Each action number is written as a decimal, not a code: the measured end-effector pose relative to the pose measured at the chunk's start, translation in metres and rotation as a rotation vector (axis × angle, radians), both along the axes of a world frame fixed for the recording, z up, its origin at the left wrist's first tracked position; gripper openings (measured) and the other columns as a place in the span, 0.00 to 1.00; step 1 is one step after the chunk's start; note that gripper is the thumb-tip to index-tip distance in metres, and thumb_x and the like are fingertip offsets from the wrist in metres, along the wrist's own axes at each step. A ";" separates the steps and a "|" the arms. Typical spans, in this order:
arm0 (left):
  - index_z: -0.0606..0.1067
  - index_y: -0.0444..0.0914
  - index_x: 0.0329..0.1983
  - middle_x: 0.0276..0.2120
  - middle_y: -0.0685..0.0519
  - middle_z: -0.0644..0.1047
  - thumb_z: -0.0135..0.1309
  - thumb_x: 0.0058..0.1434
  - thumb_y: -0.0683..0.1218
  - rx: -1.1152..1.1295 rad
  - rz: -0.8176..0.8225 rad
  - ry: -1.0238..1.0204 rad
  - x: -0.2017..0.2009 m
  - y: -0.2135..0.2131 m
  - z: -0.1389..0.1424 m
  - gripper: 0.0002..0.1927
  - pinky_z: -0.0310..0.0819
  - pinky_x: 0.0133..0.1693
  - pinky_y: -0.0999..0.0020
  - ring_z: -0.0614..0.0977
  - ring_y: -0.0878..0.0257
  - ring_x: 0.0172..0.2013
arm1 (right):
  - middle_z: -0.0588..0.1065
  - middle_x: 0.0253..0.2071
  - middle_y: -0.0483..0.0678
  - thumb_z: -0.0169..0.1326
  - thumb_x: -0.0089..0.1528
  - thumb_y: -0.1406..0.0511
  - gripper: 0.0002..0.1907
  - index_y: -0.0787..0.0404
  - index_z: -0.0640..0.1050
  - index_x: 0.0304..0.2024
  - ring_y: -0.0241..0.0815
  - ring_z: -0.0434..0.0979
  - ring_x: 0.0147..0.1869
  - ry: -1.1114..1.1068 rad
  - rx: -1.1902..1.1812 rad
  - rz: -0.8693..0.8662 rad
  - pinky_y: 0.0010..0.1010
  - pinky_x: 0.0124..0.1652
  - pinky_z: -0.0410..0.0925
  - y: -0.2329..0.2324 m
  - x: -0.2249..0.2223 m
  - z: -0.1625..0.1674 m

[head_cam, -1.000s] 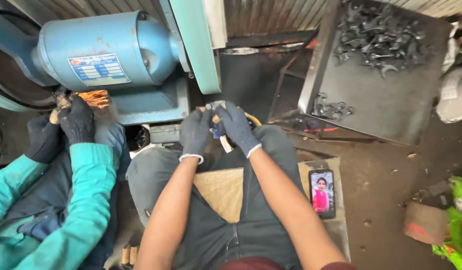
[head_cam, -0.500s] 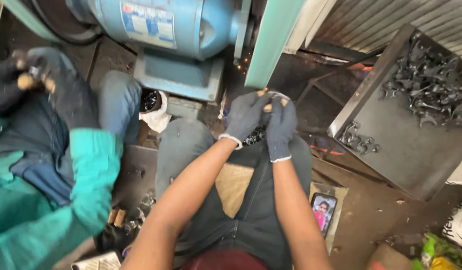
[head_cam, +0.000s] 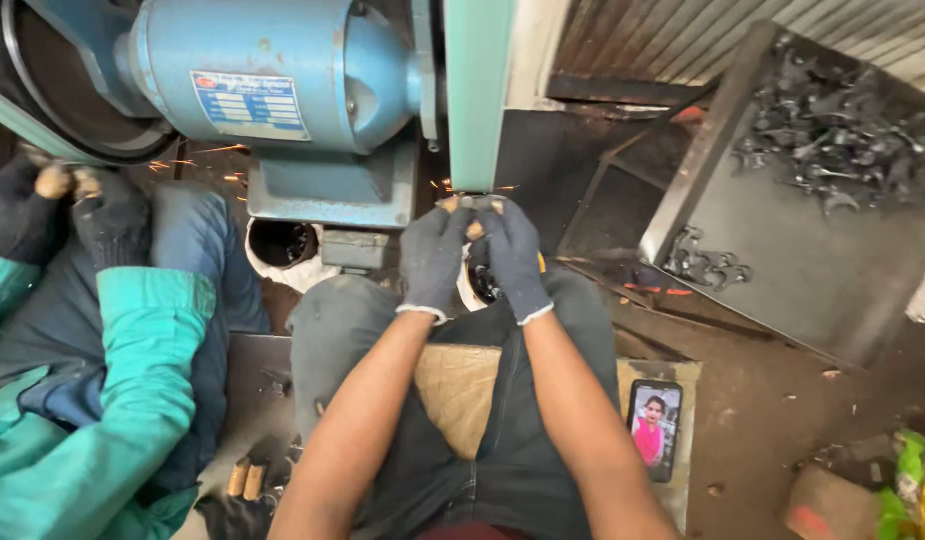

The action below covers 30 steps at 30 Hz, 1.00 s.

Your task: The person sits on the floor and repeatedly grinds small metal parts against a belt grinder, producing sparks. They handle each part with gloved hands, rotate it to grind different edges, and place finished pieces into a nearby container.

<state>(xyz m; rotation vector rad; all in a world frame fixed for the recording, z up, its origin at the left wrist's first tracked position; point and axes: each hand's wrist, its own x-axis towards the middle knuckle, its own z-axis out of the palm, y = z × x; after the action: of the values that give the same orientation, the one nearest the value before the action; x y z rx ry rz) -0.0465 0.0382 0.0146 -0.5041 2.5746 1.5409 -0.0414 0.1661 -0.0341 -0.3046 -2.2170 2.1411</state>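
Beside the blue grinder motor [head_cam: 283, 90], my left hand [head_cam: 435, 258] and right hand [head_cam: 513, 255] pinch a small metal piece [head_cam: 475, 204] against the sparking belt; a slip could grind my gloved fingertips

blue motor [head_cam: 283, 90], dark grey gloves [head_cam: 433, 255], teal sleeve [head_cam: 133, 400]
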 end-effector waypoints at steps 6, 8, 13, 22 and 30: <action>0.80 0.34 0.36 0.29 0.41 0.81 0.53 0.64 0.53 0.165 -0.165 0.300 -0.010 0.020 -0.004 0.17 0.75 0.35 0.55 0.84 0.47 0.32 | 0.79 0.46 0.44 0.52 0.71 0.66 0.10 0.66 0.78 0.48 0.33 0.76 0.50 0.278 0.005 -0.093 0.27 0.52 0.69 0.012 0.009 0.009; 0.78 0.34 0.30 0.27 0.40 0.79 0.54 0.66 0.56 0.005 -0.249 0.364 -0.003 0.024 -0.003 0.20 0.72 0.35 0.52 0.82 0.44 0.31 | 0.78 0.45 0.43 0.52 0.71 0.65 0.09 0.65 0.79 0.48 0.33 0.76 0.48 0.230 -0.053 -0.202 0.28 0.50 0.71 0.017 0.018 0.007; 0.76 0.36 0.27 0.26 0.43 0.77 0.55 0.66 0.57 -0.365 -0.415 0.535 0.021 0.012 -0.001 0.21 0.69 0.34 0.49 0.80 0.43 0.30 | 0.76 0.51 0.50 0.53 0.70 0.68 0.12 0.65 0.76 0.56 0.42 0.73 0.52 0.309 -0.049 -0.152 0.34 0.52 0.65 0.032 0.036 -0.002; 0.81 0.38 0.34 0.25 0.48 0.80 0.58 0.64 0.60 -0.021 -0.328 0.075 0.015 -0.011 0.036 0.21 0.70 0.32 0.63 0.78 0.60 0.26 | 0.81 0.38 0.52 0.52 0.67 0.62 0.13 0.64 0.79 0.49 0.41 0.82 0.41 0.152 0.273 0.064 0.33 0.43 0.72 0.025 0.043 0.016; 0.82 0.32 0.47 0.33 0.52 0.83 0.56 0.64 0.50 0.550 0.104 0.024 0.001 0.014 0.005 0.17 0.73 0.36 0.71 0.79 0.72 0.31 | 0.79 0.38 0.55 0.53 0.67 0.63 0.13 0.68 0.79 0.45 0.42 0.79 0.41 0.180 0.258 0.262 0.34 0.43 0.70 0.035 -0.015 0.009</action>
<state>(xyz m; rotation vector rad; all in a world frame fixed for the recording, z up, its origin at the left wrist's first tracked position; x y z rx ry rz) -0.0456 0.0524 0.0193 -0.5551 2.0236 2.1834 -0.0560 0.2015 -0.0250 0.1925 -2.5002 1.8645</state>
